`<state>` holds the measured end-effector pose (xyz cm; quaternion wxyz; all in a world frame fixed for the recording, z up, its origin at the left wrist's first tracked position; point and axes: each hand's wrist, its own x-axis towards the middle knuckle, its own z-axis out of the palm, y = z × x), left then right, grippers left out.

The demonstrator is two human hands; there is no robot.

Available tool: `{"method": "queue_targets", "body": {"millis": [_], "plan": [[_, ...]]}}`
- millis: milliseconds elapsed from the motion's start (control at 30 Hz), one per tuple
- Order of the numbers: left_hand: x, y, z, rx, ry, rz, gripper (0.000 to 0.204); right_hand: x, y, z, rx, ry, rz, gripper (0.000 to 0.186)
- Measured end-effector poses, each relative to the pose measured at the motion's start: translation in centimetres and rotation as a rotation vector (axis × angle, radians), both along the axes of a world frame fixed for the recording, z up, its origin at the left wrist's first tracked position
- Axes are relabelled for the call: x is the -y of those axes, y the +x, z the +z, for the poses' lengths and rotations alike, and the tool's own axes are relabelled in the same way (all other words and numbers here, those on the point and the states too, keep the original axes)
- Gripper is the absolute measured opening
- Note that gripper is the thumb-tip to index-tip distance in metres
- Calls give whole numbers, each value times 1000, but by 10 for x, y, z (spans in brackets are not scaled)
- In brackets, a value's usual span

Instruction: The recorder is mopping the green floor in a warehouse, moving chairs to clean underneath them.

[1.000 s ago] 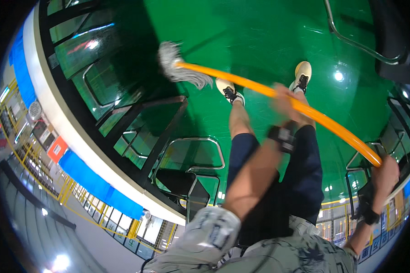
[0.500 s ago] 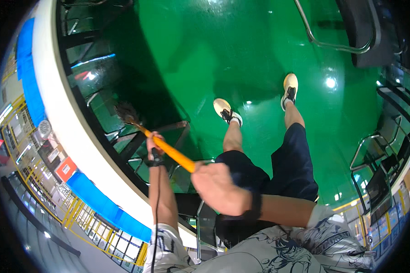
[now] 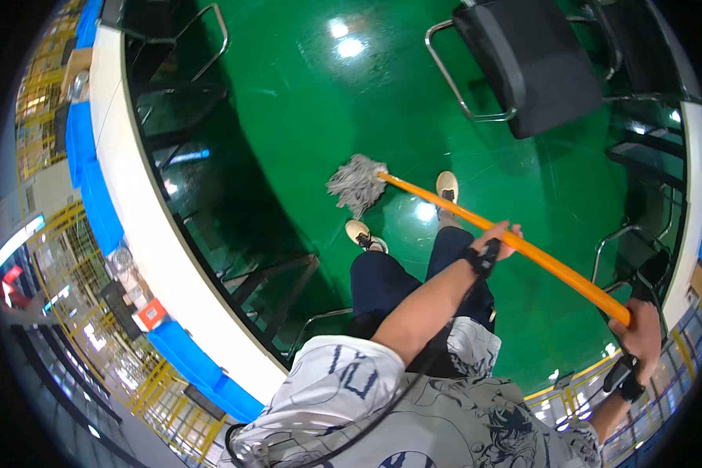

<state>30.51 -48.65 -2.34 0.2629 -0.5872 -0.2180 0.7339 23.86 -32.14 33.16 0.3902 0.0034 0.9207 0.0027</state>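
Note:
A grey string mop head (image 3: 355, 186) rests on the green floor (image 3: 273, 117) just ahead of my cream shoes (image 3: 358, 234). Its long orange handle (image 3: 558, 267) runs diagonally toward the lower right. My left hand (image 3: 501, 239) grips the middle of the handle, with a black band around the wrist. At the handle's upper end, near the right edge of the view, my right hand (image 3: 634, 327) is closed around it, also with a black wrist strap.
A long white-edged table (image 3: 175, 261) with blue sheets (image 3: 187, 363) runs along my left, dark chair frames (image 3: 203, 47) beside it. Black chairs with chrome legs (image 3: 538, 62) stand at upper right. Another white table edge (image 3: 694, 179) is at far right.
The mop head swung far left under the table edge half a second ago and is now back to the right, ahead of my feet. Both hands have moved rightward with the handle.

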Motion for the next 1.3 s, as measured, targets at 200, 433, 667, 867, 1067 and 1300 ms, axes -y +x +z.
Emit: {"method": "queue_targets", "body": {"millis": [200,433,667,867,1067,1300], "plan": [[-13,16,-25,-86,-30,-486,14,-68,72,-33,1,-127,-369,27],[187,50,-114,-548,-587,-816,25,98,71,-108,281,-419,-485,20],[480,-64,-84,-462,-1001,-378,29,398,-38,-158,-84,-472,154,24],[783,-38,-113,-465,-1087,516,14,685,-43,-218,-256,-762,457,19],[755,-14,-99,-499,-1065,484,64,836,-87,-262,-137,-726,499,11],[735,23,-80,-369,-900,683,74,756,-19,-336,277,-733,272,24]]}}
